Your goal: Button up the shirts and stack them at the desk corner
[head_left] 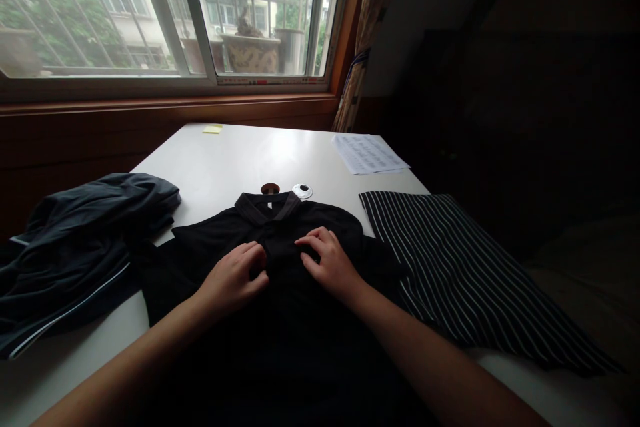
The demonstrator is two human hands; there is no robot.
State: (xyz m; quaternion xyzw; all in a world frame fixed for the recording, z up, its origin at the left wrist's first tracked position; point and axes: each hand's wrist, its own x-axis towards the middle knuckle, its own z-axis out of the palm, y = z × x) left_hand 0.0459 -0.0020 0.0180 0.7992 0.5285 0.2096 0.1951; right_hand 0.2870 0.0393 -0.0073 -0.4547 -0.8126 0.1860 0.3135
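Observation:
A black polo shirt lies flat on the white table, collar toward the window. My left hand and my right hand both rest on its chest just below the collar, close together. The fingers of each hand are curled and pinch the fabric around the placket. Exactly what the fingertips grip there is too dark to make out.
A dark grey garment with light piping is heaped at the left. A black-and-white striped garment lies at the right. A printed sheet, a yellow sticky note and a round white cable cap sit farther back.

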